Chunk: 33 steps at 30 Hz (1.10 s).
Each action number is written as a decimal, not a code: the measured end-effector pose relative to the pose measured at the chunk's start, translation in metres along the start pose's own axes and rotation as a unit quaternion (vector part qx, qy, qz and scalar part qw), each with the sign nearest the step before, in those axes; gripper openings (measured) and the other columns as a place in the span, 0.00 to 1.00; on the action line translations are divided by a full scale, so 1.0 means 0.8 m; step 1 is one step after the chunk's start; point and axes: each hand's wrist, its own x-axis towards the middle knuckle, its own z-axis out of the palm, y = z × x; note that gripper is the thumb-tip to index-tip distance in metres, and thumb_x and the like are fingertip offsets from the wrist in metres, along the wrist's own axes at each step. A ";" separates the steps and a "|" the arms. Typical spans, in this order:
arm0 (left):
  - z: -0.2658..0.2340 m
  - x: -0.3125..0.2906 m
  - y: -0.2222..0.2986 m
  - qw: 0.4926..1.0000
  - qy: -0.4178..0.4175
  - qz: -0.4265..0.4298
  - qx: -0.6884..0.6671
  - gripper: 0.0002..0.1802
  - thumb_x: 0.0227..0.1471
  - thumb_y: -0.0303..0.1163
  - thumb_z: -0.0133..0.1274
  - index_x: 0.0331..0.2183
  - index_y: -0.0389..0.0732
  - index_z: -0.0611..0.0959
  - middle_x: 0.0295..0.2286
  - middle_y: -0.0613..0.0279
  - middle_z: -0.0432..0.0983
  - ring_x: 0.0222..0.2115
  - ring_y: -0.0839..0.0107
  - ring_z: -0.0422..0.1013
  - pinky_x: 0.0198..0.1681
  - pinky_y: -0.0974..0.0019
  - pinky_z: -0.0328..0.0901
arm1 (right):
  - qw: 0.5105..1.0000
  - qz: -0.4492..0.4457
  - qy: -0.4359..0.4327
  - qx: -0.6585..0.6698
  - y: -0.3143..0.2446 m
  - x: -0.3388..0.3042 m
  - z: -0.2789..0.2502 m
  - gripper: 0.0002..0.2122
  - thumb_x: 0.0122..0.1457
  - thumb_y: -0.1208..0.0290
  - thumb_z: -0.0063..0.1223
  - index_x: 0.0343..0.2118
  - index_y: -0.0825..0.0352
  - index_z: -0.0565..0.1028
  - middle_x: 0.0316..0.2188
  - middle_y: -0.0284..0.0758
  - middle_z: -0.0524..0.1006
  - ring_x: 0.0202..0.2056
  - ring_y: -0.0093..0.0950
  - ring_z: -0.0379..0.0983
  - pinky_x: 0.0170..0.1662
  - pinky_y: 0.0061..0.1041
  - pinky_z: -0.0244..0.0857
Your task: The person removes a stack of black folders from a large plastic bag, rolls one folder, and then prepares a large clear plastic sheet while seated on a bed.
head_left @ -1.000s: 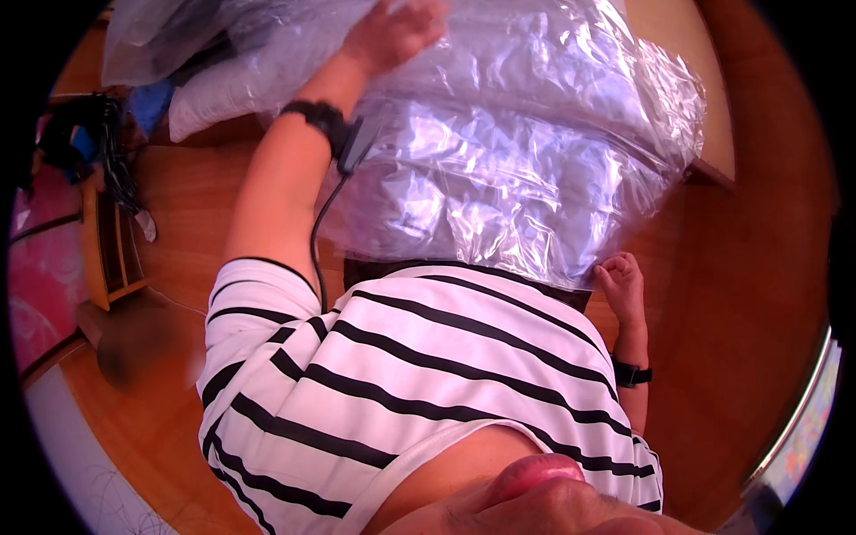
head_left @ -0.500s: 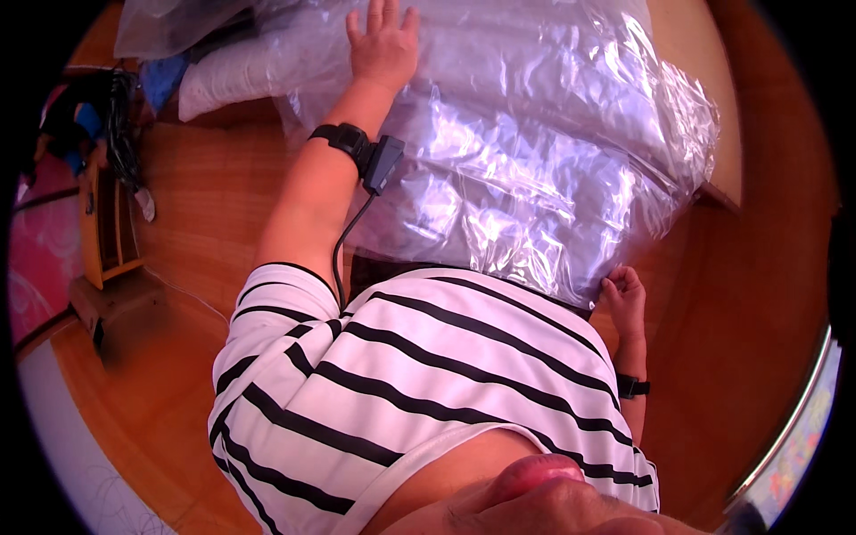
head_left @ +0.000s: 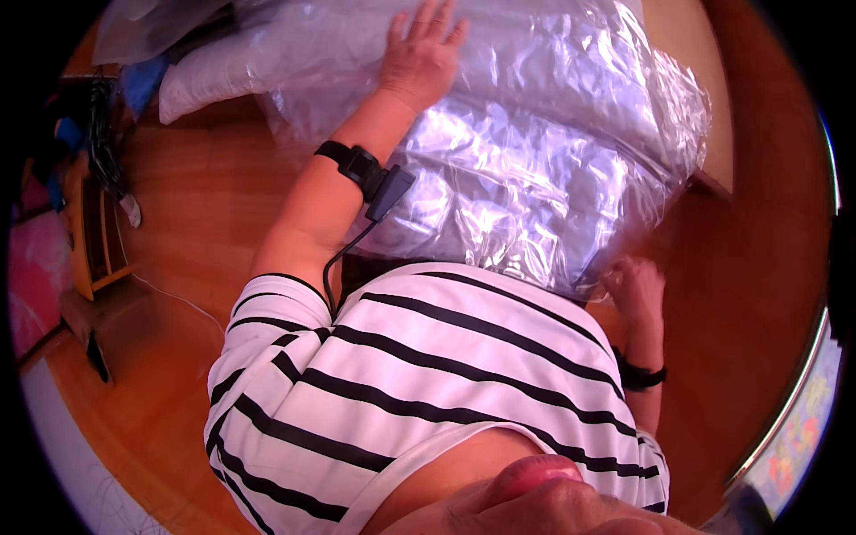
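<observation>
The large clear plastic bag [head_left: 535, 169], crinkled and filled with pale bulky contents, lay across the tabletop [head_left: 687, 53] directly in front of the person, its near edge against the striped shirt [head_left: 428, 374]. The left hand [head_left: 421, 49] rested flat on the far left part of the bag, fingers spread and palm down. The right hand [head_left: 635, 285] was at the bag's near right corner, fingers curled against the plastic; whether it pinched the film could not be told. A black wrist strap [head_left: 361, 169] with a trailing cable sat on the left forearm, and a black band [head_left: 640, 376] on the right wrist. A second white bundle [head_left: 209, 80] lay at the far left. The floor [head_left: 205, 214] was orange-brown wood, with a small wooden shelf unit [head_left: 89, 241] at the left.
</observation>
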 end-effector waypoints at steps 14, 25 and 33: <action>-0.049 -0.111 0.006 0.975 -0.049 -0.059 -0.209 0.29 0.49 0.41 0.58 0.54 0.47 0.75 0.56 0.54 0.66 0.58 0.52 0.61 0.63 0.50 0.51 | 0.899 -0.160 0.403 0.054 -0.097 0.229 -0.004 0.37 0.53 0.54 0.59 0.66 0.54 0.59 0.66 0.45 0.57 0.67 0.44 0.49 0.66 0.48 0.45; -0.028 -0.365 -0.079 0.346 -0.109 -0.616 -0.699 0.38 0.58 0.50 0.55 0.61 0.36 0.66 0.59 0.52 0.65 0.59 0.55 0.62 0.63 0.57 0.55 | 0.913 -0.146 0.375 0.070 -0.102 0.224 -0.012 0.37 0.52 0.56 0.59 0.66 0.55 0.59 0.66 0.45 0.56 0.68 0.44 0.48 0.67 0.48 0.42; -0.085 -0.380 -0.073 0.177 -0.120 -0.602 -0.769 0.32 0.56 0.44 0.57 0.57 0.38 0.71 0.53 0.56 0.72 0.55 0.59 0.67 0.61 0.53 0.60 | 0.892 -0.237 0.382 0.048 -0.135 0.235 -0.064 0.35 0.50 0.60 0.60 0.63 0.57 0.63 0.64 0.42 0.61 0.66 0.42 0.52 0.66 0.47 0.44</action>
